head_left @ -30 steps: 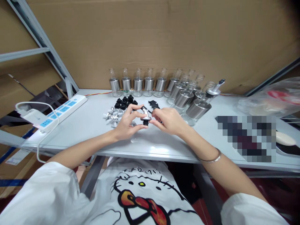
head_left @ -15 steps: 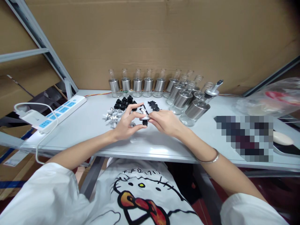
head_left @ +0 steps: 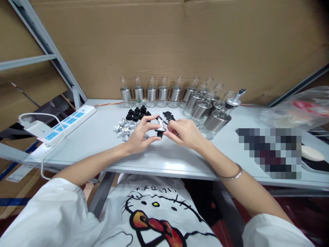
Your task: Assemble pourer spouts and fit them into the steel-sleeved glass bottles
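Both hands meet over the grey table around one small pourer spout, silver on top with a black stopper below. My left hand pinches it from the left between thumb and fingers. My right hand closes its fingertips on the same spout from the right. Just behind lie a cluster of black stoppers, a few silver spout parts and some small black pieces.
A row of glass bottles with steel sleeves lines the cardboard wall; more stand at right, one fitted with a spout. A white power strip lies at left. A clear plastic bag sits at far right.
The hands stay together on the spout, with only small finger shifts. The black lever part seen beside the spout earlier is now less visible.
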Demonstrator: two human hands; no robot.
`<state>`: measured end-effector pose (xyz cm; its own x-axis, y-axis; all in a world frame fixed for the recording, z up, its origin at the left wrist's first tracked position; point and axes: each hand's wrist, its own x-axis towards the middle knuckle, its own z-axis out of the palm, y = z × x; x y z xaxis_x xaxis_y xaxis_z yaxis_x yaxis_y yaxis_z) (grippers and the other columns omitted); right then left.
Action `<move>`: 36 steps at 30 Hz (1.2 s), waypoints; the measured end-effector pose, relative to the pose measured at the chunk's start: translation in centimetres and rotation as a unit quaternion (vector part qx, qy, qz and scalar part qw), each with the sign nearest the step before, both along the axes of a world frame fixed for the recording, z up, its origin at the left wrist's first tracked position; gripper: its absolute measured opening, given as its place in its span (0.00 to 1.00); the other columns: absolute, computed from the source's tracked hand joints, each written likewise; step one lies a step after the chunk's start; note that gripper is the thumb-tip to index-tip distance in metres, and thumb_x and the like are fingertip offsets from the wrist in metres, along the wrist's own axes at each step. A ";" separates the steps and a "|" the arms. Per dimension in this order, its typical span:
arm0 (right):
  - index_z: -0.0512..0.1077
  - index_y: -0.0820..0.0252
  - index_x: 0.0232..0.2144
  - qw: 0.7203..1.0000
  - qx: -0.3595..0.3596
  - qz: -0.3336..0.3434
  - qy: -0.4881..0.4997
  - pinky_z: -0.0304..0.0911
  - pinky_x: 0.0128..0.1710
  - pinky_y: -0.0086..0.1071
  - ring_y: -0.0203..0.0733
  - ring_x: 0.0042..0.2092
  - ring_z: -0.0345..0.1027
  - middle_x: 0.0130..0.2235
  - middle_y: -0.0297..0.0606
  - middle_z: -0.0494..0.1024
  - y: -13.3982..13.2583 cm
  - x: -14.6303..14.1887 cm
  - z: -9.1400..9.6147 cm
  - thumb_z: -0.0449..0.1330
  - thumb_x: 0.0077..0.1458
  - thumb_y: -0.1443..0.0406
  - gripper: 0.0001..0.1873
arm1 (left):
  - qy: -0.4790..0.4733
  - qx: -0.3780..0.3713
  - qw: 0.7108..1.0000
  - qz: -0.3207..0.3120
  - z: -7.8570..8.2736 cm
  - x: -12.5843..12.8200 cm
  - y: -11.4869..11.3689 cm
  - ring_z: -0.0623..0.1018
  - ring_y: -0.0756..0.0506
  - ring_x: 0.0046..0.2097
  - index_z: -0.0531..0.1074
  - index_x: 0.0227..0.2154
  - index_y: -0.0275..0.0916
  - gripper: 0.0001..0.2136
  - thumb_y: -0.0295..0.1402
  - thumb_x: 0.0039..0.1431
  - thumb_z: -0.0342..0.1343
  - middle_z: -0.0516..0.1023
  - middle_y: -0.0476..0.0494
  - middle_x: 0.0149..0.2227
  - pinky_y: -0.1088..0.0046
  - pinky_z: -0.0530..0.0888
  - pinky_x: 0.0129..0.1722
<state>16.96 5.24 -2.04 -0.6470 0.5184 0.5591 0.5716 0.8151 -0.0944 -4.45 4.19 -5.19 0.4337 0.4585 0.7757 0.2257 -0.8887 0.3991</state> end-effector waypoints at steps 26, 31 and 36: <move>0.66 0.62 0.35 0.997 -0.040 0.000 -0.069 0.49 0.28 0.30 0.40 0.26 0.64 0.27 0.39 0.74 -0.1 -0.3 0.0 0.38 0.67 0.53 0.24 | 0.008 -0.006 1.000 0.022 -0.2 -0.1 0.1 0.68 0.38 0.59 0.68 0.46 0.41 0.14 0.36 0.58 0.59 0.63 0.35 0.56 0.61 0.76 0.49; 0.66 0.61 0.34 0.996 -0.068 -0.001 -0.058 0.48 0.27 0.29 0.39 0.26 0.63 0.26 0.38 0.73 0.0 -0.1 0.2 0.38 0.66 0.50 0.26 | 0.003 -0.012 0.999 0.035 -0.8 -0.2 0.2 0.65 0.37 0.61 0.68 0.46 0.43 0.14 0.38 0.58 0.59 0.61 0.40 0.50 0.59 0.74 0.51; 0.67 0.62 0.35 0.997 -0.067 0.018 -0.031 0.50 0.28 0.29 0.39 0.26 0.64 0.27 0.39 0.74 0.2 0.0 0.1 0.37 0.65 0.47 0.29 | 0.004 -0.013 1.000 0.023 -0.9 -0.1 0.0 0.65 0.38 0.61 0.66 0.48 0.46 0.15 0.36 0.59 0.58 0.60 0.41 0.49 0.56 0.72 0.55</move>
